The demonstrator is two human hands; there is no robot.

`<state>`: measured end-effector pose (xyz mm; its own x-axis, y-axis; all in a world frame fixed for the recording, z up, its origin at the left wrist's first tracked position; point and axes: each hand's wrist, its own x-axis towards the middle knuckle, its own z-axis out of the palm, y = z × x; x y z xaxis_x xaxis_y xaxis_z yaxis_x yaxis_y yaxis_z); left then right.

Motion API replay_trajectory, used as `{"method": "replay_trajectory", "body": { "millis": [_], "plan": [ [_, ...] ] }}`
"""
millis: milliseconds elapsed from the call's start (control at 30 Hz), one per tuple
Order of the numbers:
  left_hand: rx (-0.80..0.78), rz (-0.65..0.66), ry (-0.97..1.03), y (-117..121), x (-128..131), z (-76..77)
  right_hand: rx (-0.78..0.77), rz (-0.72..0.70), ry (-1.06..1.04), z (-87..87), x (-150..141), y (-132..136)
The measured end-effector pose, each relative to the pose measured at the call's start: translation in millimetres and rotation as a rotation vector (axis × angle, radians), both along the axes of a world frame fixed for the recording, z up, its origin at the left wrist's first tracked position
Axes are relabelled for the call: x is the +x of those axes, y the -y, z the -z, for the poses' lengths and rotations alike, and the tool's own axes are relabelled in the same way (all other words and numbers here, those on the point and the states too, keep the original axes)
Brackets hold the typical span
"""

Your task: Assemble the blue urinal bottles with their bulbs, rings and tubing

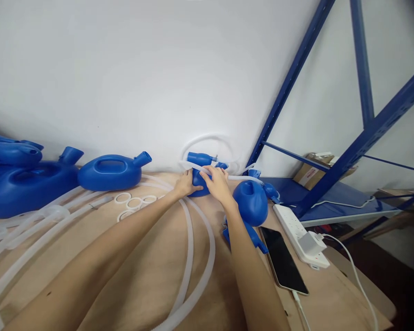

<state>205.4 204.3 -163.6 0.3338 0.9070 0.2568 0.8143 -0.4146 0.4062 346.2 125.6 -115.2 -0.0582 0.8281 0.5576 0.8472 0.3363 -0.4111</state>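
At the back of the table, my two hands are on a blue plastic urinal bottle (200,189). My left hand (185,185) grips its left side, the thumb across the front. My right hand (216,183) is closed over its top right side, beside a translucent white tube (195,166) that runs across the top. The fingers' far ends are hidden. Just behind lies a blue bottle-shaped piece (199,158) with a narrow end, against the wall. Another blue urinal bottle (250,202) stands right of my right hand.
Several blue urinal bottles (110,172) stand at the left. White rings (134,202) and long white tubes (41,230) lie on the wooden table (141,276). At right are a smartphone (284,259), a power strip (298,236) with a charger, and a blue metal shelf (345,193).
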Motion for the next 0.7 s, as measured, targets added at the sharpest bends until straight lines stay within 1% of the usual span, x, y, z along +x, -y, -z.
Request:
{"method": "replay_trajectory", "body": {
  "millis": [67,133,267,333,433,500,567,633,700],
  "plan": [
    [0.031,0.052,0.02,1.3,-1.8,3.4,0.057,-0.017,-0.013,-0.3,-1.9,-1.1],
    [0.057,0.102,0.021,4.5,-2.8,3.6,0.135,-0.002,-0.034,-1.7,-2.6,-2.6],
    [0.094,0.191,-0.007,18.2,-2.1,-0.1,0.31,0.11,-0.133,-10.1,3.5,-4.8],
    [0.107,0.226,-0.025,26.1,-4.5,-2.0,0.391,0.189,-0.218,-17.4,14.0,-3.8],
    [0.115,0.273,-0.041,33.0,-16.5,-5.3,0.46,0.306,-0.343,-27.7,40.7,0.4],
    [0.115,0.302,-0.042,32.8,-28.8,-8.1,0.461,0.36,-0.37,-30.1,61.1,2.9],
    [0.107,0.324,-0.034,29.7,-40.9,-10.9,0.417,0.392,-0.338,-26.4,77.5,2.6],
    [0.09,0.335,-0.019,25.3,-49.6,-12.9,0.335,0.421,-0.274,-17.0,85.7,-1.4],
    [0.067,0.342,0.005,20.7,-54.1,-13.4,0.239,0.451,-0.205,-4.6,85.2,-7.8]
  ]
}}
